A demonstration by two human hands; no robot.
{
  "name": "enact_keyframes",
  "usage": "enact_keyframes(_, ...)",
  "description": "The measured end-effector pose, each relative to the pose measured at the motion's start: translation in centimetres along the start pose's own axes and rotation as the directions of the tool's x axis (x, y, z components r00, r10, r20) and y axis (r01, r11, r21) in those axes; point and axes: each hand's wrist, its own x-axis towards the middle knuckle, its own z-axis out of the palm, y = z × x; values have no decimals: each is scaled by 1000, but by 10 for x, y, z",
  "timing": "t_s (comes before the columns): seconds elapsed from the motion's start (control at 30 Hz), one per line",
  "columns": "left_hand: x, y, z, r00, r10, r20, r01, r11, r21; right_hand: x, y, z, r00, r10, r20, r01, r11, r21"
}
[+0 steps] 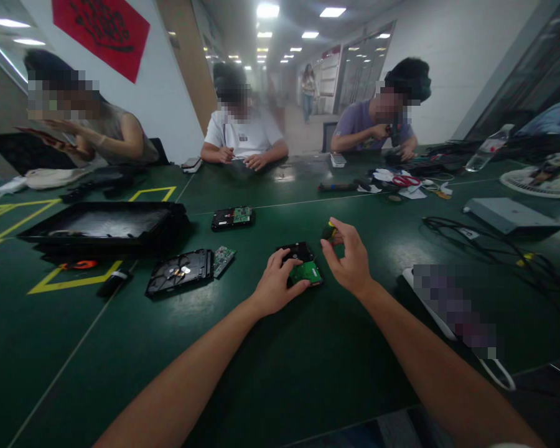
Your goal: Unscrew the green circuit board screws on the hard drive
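Observation:
A hard drive (308, 272) with a green circuit board lies on the table before me. My left hand (276, 283) spans its left side, thumb near the front edge and fingers over the black part, holding it against the table. Just right of and above the drive, my right hand (349, 258) pinches a stubby screwdriver (328, 231) by its dark green handle with a yellow end. Its shaft cannot be made out. To the left lie another hard drive (180, 274) and a loose circuit board (224, 260); a further hard drive (232, 218) sits farther back.
Black trays (102, 227) are stacked at the left, beside a small black object (113, 283). On the right are a phone-like slab (452, 308), black cables (476, 236), a grey box (513, 214) and a bottle (490, 148). Several people sit across the green table (280, 373).

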Motion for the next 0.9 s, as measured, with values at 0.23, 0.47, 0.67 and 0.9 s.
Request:
enact_keyframes(0.23,0,1,-1,1000,-1,-4,1,1000,-5,-1,0,1,999,19,-26,-19,1000,7)
enact_keyframes(0.47,0,2,-1,1000,-3,-5,3,1000,-4,0,-2,0,999,34,40,-37,997,69)
enact_keyframes(0.67,0,0,0,1000,4,-2,-4,1000,2,0,-1,0,999,26,28,-27,999,46)
enact_keyframes(0.9,0,2,0,1000,-2,-1,2,1000,7,-2,0,2,998,43,39,-47,994,95)
